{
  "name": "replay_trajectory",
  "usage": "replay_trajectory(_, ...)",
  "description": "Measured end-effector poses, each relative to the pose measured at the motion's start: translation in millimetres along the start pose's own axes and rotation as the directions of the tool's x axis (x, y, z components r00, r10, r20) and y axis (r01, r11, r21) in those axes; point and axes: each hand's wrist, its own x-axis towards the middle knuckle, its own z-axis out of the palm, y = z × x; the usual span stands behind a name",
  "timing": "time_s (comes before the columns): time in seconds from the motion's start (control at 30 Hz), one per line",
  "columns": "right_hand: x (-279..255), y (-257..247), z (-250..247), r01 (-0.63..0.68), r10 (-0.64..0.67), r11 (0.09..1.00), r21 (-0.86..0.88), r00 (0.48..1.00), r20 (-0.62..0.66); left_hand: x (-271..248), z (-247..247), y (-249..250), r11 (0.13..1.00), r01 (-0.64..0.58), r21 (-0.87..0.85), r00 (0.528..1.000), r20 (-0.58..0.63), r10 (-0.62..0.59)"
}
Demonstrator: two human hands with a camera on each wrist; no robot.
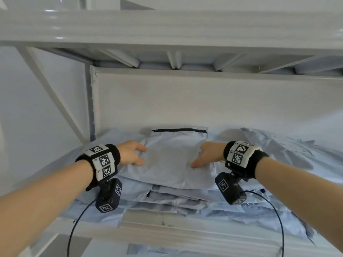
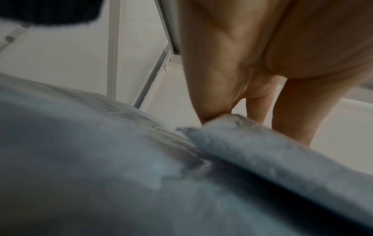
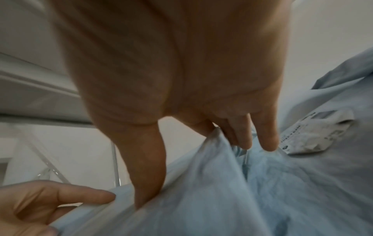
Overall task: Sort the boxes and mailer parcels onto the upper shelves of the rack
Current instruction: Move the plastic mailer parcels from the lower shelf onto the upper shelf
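Head view: both hands sit on the top mailer parcel (image 1: 167,160), a pale grey-blue poly bag lying flat on a stack of similar mailers (image 1: 178,199) on the rack shelf (image 1: 167,230). Left hand (image 1: 130,153) holds the parcel's left edge, thumb on top, fingers curled over the edge. Right hand (image 1: 207,154) holds the right edge, thumb lying flat on the top face, fingers tucked round the far side. Black strip (image 1: 179,130) marks the far end of a mailer just behind the held one. More crumpled mailers (image 1: 278,151) heaped to the right on the same shelf. White back panel (image 1: 204,101) behind the stack, underside of the next shelf up (image 1: 167,28) overhead, rack upright (image 1: 90,104) at left.

Left wrist view: blurred; fingers (image 2: 212,95) press down onto the parcel's raised edge (image 2: 252,143), grey-blue plastic fills the lower frame.

Right wrist view: right hand (image 3: 181,95) pinches a bunched fold of the parcel (image 3: 201,191), thumb in front, fingers (image 3: 266,135) behind. Left hand (image 3: 40,206) grips the opposite edge at lower left. White shipping label (image 3: 315,135), crumpled, on a neighbouring mailer at right; its print is too blurred to read.

Wrist bands with black-and-white markers (image 1: 104,161) on both forearms, cables hanging below.
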Motion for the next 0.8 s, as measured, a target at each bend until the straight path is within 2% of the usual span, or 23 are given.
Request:
replay_trajectory(0.23, 21.5, 4.1, 18.5, -0.039, 0.040, 0.994, -0.105, 0.999, 0.004, 23.0, 3.1, -5.4, 0.997, -0.013, 0.082, 0.999, 0.034, 0.010)
replay_trajectory(0.37, 20.8, 3.6, 28.7, -0.091, 0.082, 0.946, -0.311, 0.996, -0.040, 25.9, 4.4, -6.1, 0.952, -0.041, 0.304, 0.999, 0.022, 0.036)
replay_trajectory(0.5, 16.3, 2.1, 34.4, -0.126, 0.108, 0.909, -0.397, 0.992, -0.066, 22.9, 6.0, -0.8, 0.878, -0.116, 0.464, 0.992, 0.013, 0.124)
replay_trajectory(0.67, 6.3, -1.8, 39.0, -0.135, 0.116, 0.891, -0.433, 0.991, -0.070, 16.7, 6.6, 1.6, 0.874, -0.185, 0.449, 0.983, 0.071, 0.172)
replay_trajectory(0.8, -10.1, -3.5, 36.7, -0.109, 0.085, 0.898, -0.427, 0.994, -0.074, 2.2, -0.1, 2.1, 0.906, -0.220, 0.362, 0.975, 0.055, 0.215)
